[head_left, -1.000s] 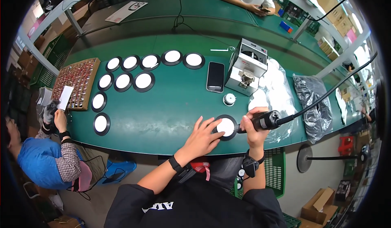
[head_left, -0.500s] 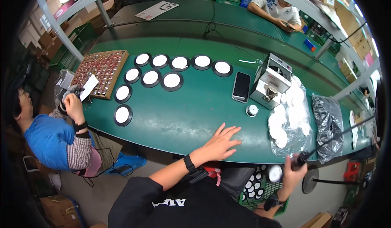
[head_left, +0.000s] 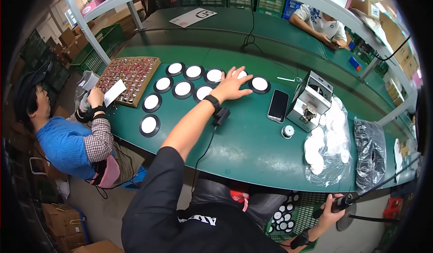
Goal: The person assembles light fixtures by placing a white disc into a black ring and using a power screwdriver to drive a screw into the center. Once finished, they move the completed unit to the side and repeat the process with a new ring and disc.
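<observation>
My left hand (head_left: 231, 87) reaches over the back row of round white discs with black rims, its fingers spread and nothing gripped. It partly covers a rimmed disc (head_left: 242, 74); whether the fingers touch it I cannot tell. To its right lies another rimmed disc (head_left: 259, 84), and several more stand in rows to the left. At the table's front right edge my right hand (head_left: 331, 214) is closed round a black cylindrical tool (head_left: 343, 202), from which a thin dark rod or cord runs up to the right. The tool's working end is hard to make out.
A phone (head_left: 278, 105), a silver machine (head_left: 311, 102) and a small white spool (head_left: 287, 131) sit right of centre. Beyond are bagged white discs (head_left: 331, 140) and a black bag (head_left: 370, 153). A green crate (head_left: 306, 208) holds rimmed discs below. A co-worker (head_left: 74, 149) sits left beside a parts tray (head_left: 143, 87).
My left hand has moved from the front of the table to the back row of discs. A blurred white disc beside my right hand no longer shows there. The view has shifted slightly.
</observation>
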Motion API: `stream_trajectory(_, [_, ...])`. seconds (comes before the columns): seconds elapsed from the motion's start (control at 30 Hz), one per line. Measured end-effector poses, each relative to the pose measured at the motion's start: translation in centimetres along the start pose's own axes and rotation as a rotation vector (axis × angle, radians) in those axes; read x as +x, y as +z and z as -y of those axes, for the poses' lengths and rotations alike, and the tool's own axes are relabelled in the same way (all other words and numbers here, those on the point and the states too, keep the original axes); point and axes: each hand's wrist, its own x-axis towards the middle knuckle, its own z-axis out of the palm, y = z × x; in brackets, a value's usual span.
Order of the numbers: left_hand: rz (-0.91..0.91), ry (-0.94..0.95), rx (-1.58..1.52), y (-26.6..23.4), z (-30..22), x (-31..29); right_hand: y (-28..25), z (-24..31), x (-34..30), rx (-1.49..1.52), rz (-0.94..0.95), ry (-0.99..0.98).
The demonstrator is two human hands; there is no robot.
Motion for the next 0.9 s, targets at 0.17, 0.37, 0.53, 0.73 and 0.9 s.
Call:
stream_trajectory(0.17, [0.070,-0.034,0.117,2.8,-1.0,1.4,1.5,0.8,-0.3,0.104,0.043,0.000])
stream_trajectory(0.37, [0.138,-0.018,0.147,2.6,-4.4,-3.3,0.3,-1.3,-0.9,0.122,0.040,0.058])
stream_trajectory(0.53, [0.159,-0.041,0.178,0.8,-8.4,-11.8,1.3,-0.9,-0.5,0.120,0.068,0.076])
stream_trajectory(0.73, [0.059,0.099,0.012,-0.6,-10.7,-18.8,3.4,-0.1,0.1,0.165,0.118,0.077])
stream_trajectory(0.9, [-0.003,-0.095,-0.202,-1.8,-8.3,-20.4,4.2,0.3,0.2,0.216,0.137,0.041])
